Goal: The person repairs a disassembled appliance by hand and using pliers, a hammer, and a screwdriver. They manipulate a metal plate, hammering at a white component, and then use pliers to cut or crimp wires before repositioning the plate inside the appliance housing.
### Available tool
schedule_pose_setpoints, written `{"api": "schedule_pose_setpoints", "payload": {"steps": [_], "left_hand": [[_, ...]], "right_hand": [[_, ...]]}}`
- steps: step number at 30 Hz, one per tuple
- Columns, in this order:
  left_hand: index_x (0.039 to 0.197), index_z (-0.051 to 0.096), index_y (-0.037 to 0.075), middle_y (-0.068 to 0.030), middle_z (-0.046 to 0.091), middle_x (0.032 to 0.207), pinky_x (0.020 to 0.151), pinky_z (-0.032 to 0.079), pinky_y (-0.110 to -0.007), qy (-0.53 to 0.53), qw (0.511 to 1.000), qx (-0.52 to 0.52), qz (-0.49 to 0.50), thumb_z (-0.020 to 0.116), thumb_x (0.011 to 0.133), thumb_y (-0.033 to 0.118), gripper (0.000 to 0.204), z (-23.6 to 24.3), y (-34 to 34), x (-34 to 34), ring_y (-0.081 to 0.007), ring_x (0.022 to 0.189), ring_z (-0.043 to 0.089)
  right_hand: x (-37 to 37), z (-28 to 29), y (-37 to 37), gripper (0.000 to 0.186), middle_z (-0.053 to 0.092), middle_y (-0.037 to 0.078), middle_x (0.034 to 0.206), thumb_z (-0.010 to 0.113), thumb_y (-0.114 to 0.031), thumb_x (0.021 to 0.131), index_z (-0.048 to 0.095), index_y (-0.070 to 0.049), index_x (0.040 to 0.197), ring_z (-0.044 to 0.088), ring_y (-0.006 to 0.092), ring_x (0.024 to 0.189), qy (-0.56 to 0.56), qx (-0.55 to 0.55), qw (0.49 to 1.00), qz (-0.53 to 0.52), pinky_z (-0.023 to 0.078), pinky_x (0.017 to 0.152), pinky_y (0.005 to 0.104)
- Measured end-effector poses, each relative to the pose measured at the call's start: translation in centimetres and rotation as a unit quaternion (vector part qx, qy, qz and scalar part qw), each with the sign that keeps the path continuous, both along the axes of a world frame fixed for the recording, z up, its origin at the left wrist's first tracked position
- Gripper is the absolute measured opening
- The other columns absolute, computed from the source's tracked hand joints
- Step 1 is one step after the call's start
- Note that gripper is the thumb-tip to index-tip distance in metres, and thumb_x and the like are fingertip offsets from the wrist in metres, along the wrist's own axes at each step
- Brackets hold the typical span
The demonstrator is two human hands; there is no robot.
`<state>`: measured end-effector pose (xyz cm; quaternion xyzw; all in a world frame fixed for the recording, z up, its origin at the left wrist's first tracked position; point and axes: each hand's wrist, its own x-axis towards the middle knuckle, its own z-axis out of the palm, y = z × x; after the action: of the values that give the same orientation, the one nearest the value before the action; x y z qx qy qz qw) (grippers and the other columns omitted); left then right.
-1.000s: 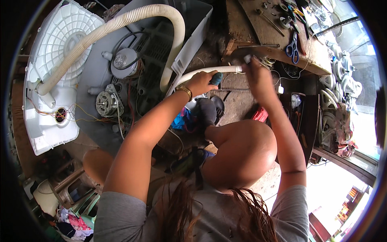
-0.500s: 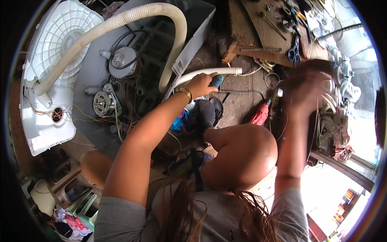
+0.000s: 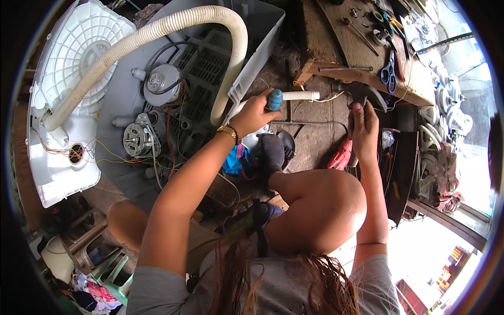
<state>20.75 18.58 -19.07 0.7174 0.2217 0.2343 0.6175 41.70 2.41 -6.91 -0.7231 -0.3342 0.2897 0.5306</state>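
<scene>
My left hand (image 3: pixel 252 113) is closed around the near end of a thin white ribbed hose (image 3: pixel 302 96), with a blue cylindrical piece (image 3: pixel 274 100) sticking out of the fist. The hose points right, over the concrete floor. My right hand (image 3: pixel 365 123) is raised just right of the hose tip and grips a dark curved part (image 3: pixel 367 93) by its lower end. The two hands are about a hand's width apart. My bare knee (image 3: pixel 320 210) sits below them.
An opened grey washing machine (image 3: pixel 210 68) lies on its side at left, with a motor (image 3: pixel 137 139), loose wires and a thick cream drain hose (image 3: pixel 157 31). A wooden bench (image 3: pixel 362 47) with blue scissors (image 3: pixel 388 71) stands behind. A red tool (image 3: pixel 341 155) lies by my knee.
My right hand left the hose tip, swung right toward the bench, and has come back holding the dark curved part. My left hand has kept its hold on the thin hose.
</scene>
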Motion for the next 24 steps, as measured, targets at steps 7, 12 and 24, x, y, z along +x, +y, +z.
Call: {"api": "schedule_pose_setpoints", "payload": {"steps": [7, 12, 24], "left_hand": [[0.107, 0.052, 0.002, -0.0164, 0.064, 0.078, 0.069, 0.049, -0.036, 0.054, 0.994, 0.082, -0.042, 0.073, 0.077, 0.015, 0.039, -2.5, -1.0, 0.9, -0.0318, 0.075, 0.064], [0.107, 0.053, 0.002, -0.0152, 0.065, 0.082, 0.073, 0.050, -0.036, 0.111, 0.987, 0.107, -0.048, 0.072, 0.078, 0.015, 0.037, -1.9, -1.4, 1.4, -0.0312, 0.079, 0.064], [0.110, 0.053, 0.004, -0.0163, 0.065, 0.085, 0.074, 0.049, -0.039, 0.103, 0.986, 0.117, -0.064, 0.074, 0.076, 0.017, 0.041, -2.4, -1.8, 1.6, -0.0338, 0.082, 0.064]], "right_hand": [[-0.5, -2.4, -1.4, 0.028, 0.044, -0.002, 0.061, 0.051, -0.026, 0.099, 0.051, 0.000, 0.090, 0.039, 0.0065, 0.056, -0.016, -0.081, 0.997, -0.009, 0.033, 0.049, 0.0244], [-0.2, -3.1, -1.1, 0.022, 0.041, -0.007, 0.061, 0.048, -0.023, 0.100, 0.047, -0.008, 0.084, 0.033, 0.0002, 0.047, -0.009, -0.041, 0.999, -0.005, 0.025, 0.040, 0.0179], [0.0, -2.9, -0.4, 0.028, 0.046, 0.005, 0.057, 0.052, -0.025, 0.098, 0.051, 0.001, 0.087, 0.039, 0.0110, 0.054, -0.077, -0.083, 0.993, 0.042, 0.035, 0.049, 0.0302]]}}
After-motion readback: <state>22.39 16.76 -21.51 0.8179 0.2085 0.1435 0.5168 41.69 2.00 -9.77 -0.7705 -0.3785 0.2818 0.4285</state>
